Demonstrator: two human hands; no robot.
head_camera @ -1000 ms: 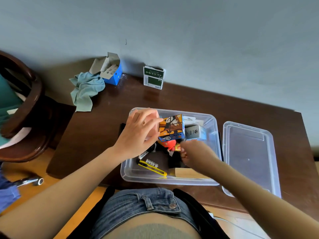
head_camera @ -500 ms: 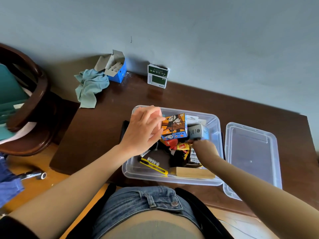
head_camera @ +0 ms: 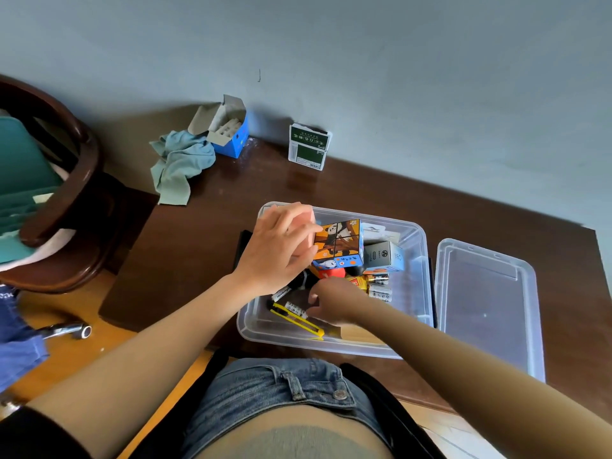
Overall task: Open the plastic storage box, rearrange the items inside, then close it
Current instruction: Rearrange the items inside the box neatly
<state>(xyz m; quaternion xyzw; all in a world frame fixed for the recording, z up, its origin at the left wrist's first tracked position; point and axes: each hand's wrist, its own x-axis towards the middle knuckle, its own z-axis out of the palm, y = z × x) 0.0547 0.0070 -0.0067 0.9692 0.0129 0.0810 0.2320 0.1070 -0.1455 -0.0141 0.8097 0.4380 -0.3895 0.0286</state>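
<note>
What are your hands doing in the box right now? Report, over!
Left hand grips pink block beside panda cube. Right hand down among small items, grasp hidden. Storage box open, lid lying alongside. Nothing blocking.

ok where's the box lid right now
In the head view the clear lid lies flat on the dark table, just right of the open storage box.

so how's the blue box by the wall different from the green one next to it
The blue box has its flaps open, showing white contents; the green box is closed. The blue box touches a teal cloth; the green box stands alone. Both are small cartons on the dark wooden table against the wall.
</note>
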